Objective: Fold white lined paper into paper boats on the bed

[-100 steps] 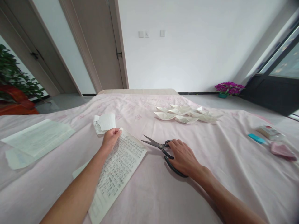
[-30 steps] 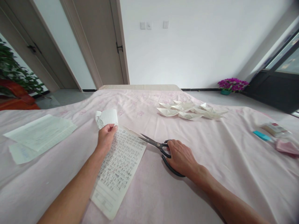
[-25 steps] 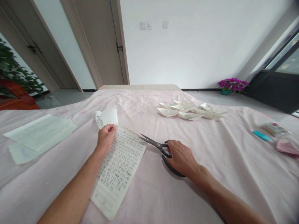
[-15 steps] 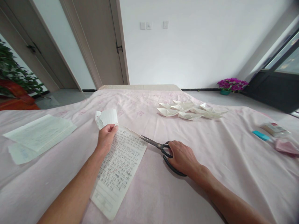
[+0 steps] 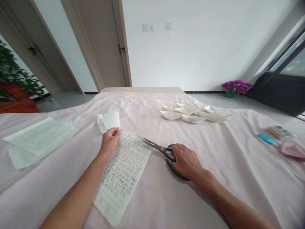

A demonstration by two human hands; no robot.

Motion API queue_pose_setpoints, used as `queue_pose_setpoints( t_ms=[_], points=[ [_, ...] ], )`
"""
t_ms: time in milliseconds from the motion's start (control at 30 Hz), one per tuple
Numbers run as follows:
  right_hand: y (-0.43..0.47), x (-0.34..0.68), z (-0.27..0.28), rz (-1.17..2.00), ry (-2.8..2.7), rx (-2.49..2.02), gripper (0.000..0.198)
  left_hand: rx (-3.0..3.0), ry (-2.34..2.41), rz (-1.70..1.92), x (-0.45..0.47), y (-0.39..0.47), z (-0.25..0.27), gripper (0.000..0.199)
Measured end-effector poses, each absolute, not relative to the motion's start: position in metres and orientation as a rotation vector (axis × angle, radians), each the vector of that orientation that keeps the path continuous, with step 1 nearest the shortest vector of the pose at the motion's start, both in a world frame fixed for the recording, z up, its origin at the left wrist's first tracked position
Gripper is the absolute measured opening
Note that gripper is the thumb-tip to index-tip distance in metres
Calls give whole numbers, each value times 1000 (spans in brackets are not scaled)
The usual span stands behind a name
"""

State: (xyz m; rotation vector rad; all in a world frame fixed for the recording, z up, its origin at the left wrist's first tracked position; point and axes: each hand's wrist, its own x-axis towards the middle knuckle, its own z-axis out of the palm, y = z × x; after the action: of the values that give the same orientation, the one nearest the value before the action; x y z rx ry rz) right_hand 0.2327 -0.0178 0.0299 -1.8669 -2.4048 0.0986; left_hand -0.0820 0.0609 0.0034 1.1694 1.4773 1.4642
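My left hand (image 5: 110,142) pinches the top left corner of a sheet of paper (image 5: 126,168) covered in handwriting. In my right hand (image 5: 186,159) is a pair of black-handled scissors (image 5: 162,149), with fingers through the handles. The scissor blades lie at the sheet's upper right edge, slightly parted. Just beyond my left hand, a torn piece of white lined paper (image 5: 111,120) with a crumpled edge rests on the cloth. My left hand covers part of the sheet's corner.
A pink cloth (image 5: 152,203) with folds covers the table. Several folded paper boats (image 5: 190,111) stand at the back right. Loose sheets (image 5: 43,136) lie at the left. A blue object (image 5: 266,138), a packet (image 5: 281,132) and a pink item (image 5: 292,149) are at far right.
The sheet and my left hand have shifted slightly to the right, toward the scissors. My right hand and the scissors are almost where they were.
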Motion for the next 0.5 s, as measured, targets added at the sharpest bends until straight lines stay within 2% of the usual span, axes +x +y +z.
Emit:
queue_pose_setpoints(
  t_ms=[500],
  points=[
    [-17,233,28,84,-2366,-1873,10,1130,1399,1449,-77,56,10,40]
  ],
)
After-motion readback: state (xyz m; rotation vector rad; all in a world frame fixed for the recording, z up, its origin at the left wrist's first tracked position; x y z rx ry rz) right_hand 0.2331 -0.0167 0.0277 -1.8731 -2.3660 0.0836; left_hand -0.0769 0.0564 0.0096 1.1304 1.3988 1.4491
